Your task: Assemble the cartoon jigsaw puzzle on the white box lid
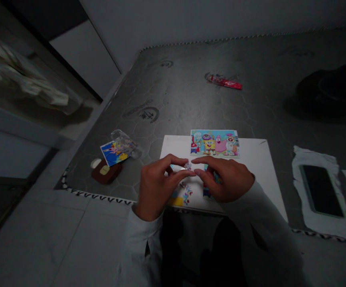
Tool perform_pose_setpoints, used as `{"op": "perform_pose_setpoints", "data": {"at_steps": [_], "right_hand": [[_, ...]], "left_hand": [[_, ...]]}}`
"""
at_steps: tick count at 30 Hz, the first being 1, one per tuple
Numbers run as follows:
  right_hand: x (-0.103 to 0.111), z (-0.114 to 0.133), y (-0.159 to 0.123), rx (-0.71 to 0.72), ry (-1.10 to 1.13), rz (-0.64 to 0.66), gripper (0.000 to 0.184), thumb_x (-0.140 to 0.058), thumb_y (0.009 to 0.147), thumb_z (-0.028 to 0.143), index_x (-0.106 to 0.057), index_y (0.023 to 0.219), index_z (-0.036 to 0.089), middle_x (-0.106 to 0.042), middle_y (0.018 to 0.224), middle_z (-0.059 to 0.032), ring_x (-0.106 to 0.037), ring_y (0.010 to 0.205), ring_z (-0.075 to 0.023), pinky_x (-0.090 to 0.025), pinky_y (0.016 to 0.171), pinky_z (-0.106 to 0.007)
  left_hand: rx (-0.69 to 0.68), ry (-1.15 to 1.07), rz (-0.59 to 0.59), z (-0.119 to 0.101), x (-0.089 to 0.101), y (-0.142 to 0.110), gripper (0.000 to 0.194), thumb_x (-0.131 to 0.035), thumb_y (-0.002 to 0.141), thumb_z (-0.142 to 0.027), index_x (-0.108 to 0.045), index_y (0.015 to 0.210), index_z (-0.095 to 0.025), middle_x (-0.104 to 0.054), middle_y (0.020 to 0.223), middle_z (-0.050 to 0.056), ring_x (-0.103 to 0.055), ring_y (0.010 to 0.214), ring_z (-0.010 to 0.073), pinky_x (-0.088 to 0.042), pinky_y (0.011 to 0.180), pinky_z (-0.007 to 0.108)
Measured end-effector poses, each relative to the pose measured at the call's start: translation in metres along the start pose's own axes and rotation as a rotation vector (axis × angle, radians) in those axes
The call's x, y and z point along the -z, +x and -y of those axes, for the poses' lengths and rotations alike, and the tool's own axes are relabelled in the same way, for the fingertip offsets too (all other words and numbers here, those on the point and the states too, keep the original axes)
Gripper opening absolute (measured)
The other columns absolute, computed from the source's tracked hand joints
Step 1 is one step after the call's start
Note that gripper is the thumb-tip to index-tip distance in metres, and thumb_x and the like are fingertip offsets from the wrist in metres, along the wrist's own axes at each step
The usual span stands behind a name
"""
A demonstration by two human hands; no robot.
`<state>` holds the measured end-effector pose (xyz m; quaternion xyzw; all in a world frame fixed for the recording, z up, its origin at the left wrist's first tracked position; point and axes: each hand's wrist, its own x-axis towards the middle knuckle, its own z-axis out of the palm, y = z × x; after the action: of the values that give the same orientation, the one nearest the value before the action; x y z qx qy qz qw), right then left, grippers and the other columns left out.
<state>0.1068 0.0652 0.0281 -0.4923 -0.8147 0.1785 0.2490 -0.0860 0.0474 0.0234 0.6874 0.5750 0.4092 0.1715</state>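
Observation:
Just above the white board, my left hand and my right hand meet with thumbs and forefingers curled together. A small, shiny printed piece shows between the fingertips; its exact kind is too small to tell. Beyond the hands, a cartoon picture card lies on the board's far edge. Small coloured cutouts and a yellow patch lie under my left hand. A second colourful card is partly covered by my right hand.
On the left of the grey mat lie a blue picture card, a clear plastic wrapper and a brown item. A red packet lies farther back. At right, a phone rests on white paper near a dark object.

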Motion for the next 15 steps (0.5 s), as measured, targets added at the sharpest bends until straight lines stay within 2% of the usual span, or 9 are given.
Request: {"op": "perform_pose_setpoints", "data": {"at_steps": [3,9,15], "right_hand": [[0.0006,-0.0016,0.0008,0.020,0.013,0.016,0.027,-0.053,0.100,0.031,-0.076,0.114,0.028,-0.082,0.098,-0.0021,-0.074,0.083,-0.0190,-0.049,0.077,-0.031],[0.0014,-0.0052,0.0009,0.040,0.009,0.044,0.027,-0.053,0.102,0.031,-0.077,0.113,0.028,-0.082,0.108,-0.0025,-0.076,0.094,-0.0216,-0.050,0.081,-0.034],[0.0010,-0.0082,-0.0007,0.069,-0.033,0.046,0.026,-0.053,0.101,0.030,-0.077,0.110,0.026,-0.082,0.104,-0.0035,-0.075,0.094,-0.0222,-0.049,0.081,-0.034]], "left_hand": [[-0.041,0.007,0.027,-0.0021,0.0002,0.0011,0.013,-0.082,0.087,-0.034,-0.077,0.091,-0.022,-0.081,0.085,-0.004,-0.063,0.056,0.0054,-0.049,0.058,0.018],[-0.066,0.038,0.037,-0.0028,-0.0012,0.0015,0.014,-0.080,0.090,-0.034,-0.077,0.094,-0.021,-0.083,0.090,-0.003,-0.064,0.057,0.0057,-0.050,0.058,0.019],[-0.122,0.034,0.047,-0.0005,-0.0030,0.0014,0.012,-0.082,0.087,-0.030,-0.078,0.094,-0.020,-0.083,0.093,-0.002,-0.066,0.063,0.0065,-0.052,0.062,0.018]]}}
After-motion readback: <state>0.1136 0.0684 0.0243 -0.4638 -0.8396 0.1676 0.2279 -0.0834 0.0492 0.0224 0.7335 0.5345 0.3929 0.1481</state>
